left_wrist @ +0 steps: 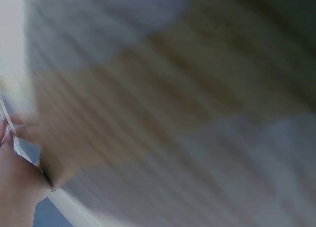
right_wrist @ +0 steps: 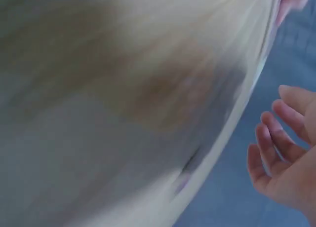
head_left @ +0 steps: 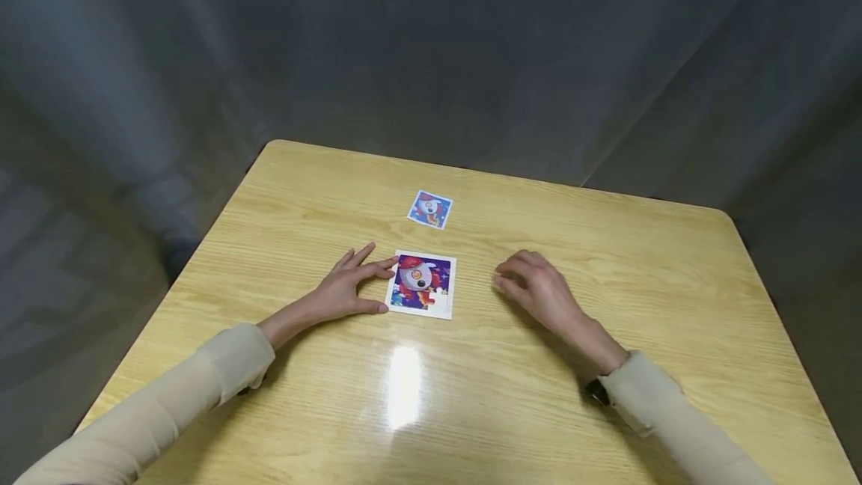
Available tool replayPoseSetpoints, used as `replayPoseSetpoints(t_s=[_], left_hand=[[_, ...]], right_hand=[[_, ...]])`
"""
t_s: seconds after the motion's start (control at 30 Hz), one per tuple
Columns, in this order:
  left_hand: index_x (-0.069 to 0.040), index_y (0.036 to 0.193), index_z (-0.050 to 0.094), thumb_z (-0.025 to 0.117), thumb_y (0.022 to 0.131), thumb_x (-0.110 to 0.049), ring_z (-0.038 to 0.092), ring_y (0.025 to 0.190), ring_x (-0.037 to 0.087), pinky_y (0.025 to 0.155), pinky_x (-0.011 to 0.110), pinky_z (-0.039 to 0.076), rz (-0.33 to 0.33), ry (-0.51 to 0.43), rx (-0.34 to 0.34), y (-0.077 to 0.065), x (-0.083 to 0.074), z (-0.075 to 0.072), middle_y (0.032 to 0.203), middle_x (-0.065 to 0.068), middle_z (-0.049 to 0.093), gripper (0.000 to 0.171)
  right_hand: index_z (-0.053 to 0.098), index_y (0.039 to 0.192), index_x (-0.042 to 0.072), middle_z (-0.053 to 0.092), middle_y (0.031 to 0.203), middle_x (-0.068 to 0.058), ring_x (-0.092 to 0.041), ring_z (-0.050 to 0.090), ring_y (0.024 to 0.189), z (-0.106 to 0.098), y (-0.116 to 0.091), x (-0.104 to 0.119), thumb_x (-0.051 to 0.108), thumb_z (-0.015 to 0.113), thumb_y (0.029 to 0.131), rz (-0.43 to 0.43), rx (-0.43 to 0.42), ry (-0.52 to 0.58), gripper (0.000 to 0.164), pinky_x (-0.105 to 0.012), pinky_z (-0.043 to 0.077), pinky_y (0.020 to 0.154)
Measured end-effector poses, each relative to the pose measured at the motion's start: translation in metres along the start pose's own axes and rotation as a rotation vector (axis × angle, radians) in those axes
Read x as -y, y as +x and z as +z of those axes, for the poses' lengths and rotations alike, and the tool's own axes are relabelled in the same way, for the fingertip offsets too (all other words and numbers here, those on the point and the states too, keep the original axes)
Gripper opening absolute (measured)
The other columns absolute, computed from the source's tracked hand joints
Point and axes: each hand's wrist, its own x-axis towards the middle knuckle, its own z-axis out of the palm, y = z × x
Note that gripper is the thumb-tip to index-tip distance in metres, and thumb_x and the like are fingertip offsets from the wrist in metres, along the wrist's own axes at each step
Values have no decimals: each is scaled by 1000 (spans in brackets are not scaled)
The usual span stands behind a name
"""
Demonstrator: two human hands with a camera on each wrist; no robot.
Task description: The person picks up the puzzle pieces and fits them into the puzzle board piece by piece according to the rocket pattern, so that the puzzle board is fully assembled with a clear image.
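Note:
A small square jigsaw puzzle with a white border lies on the table, showing a colourful cartoon on dark purple. Its lower right corner is white instead of printed. Along the left edge of the puzzle, my left hand is spread, with the thumb at the near corner and the fingertips at the far one. My right hand hovers just right of the puzzle, apart from it. In the right wrist view the right hand has loosely bent fingers with nothing seen between them.
Beyond the puzzle lies a small picture card with a similar cartoon on blue. The wooden table has a bright glare patch near its front. Dark grey curtains hang around its back and sides.

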Motion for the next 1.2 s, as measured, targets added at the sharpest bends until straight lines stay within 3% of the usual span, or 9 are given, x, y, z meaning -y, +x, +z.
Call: replayPoseSetpoints(t_s=[0.13, 0.23, 0.33, 0.53, 0.83, 1.0, 1.2], left_hand=[[-19, 124, 62, 79, 78, -38, 7, 148, 28, 117, 50, -5, -9, 1, 1, 0, 1, -2, 150, -8, 40, 53], [-18, 124, 62, 79, 78, -40, 6, 148, 28, 117, 50, -5, -8, -1, 7, 0, 1, -2, 151, -8, 39, 54], [-18, 125, 62, 78, 78, -41, 6, 148, 28, 117, 51, -5, -12, -4, 6, -1, 2, -1, 151, -8, 39, 55], [-18, 124, 62, 79, 78, -40, 7, 147, 30, 117, 52, -4, -22, 2, -6, -6, 4, 0, 151, -7, 39, 54], [-18, 124, 62, 78, 78, -41, 7, 147, 30, 117, 52, -4, -26, 1, -7, -7, 4, 1, 151, -7, 40, 53], [-17, 124, 62, 78, 78, -41, 7, 147, 31, 117, 52, -4, -21, 11, 4, -4, 2, -1, 151, -6, 39, 54], [-16, 124, 62, 79, 78, -38, 6, 148, 29, 117, 51, -4, -18, 7, 5, 0, 0, -1, 151, -6, 39, 54]], right_hand=[[68, 109, 1, 63, 110, -12, -31, 54, 102, -29, -33, -36, 10, 76, 82, 159, -17, 29, 30, -49, 47, 83], [60, 124, 0, 57, 125, -19, -40, 47, 115, -45, -58, -54, 17, 77, 83, 291, 45, 60, 48, -57, 38, 92], [52, 134, 1, 48, 136, -21, -44, 37, 126, -52, -74, -63, 25, 78, 82, 365, 126, 104, 62, -63, 29, 99], [54, 134, 2, 43, 138, -18, -43, 32, 125, -48, -79, -68, 25, 79, 81, 350, 158, 162, 63, -61, 29, 94], [60, 127, 1, 43, 131, -21, -38, 32, 116, -45, -77, -78, 12, 79, 80, 245, 154, 192, 52, -52, 28, 87], [65, 121, 3, 43, 130, -20, -38, 31, 115, -46, -77, -82, 9, 77, 81, 254, 150, 222, 42, -50, 26, 85], [64, 116, 2, 44, 129, -20, -42, 32, 117, -47, -76, -76, 10, 79, 80, 347, 114, 221, 40, -56, 26, 91]])
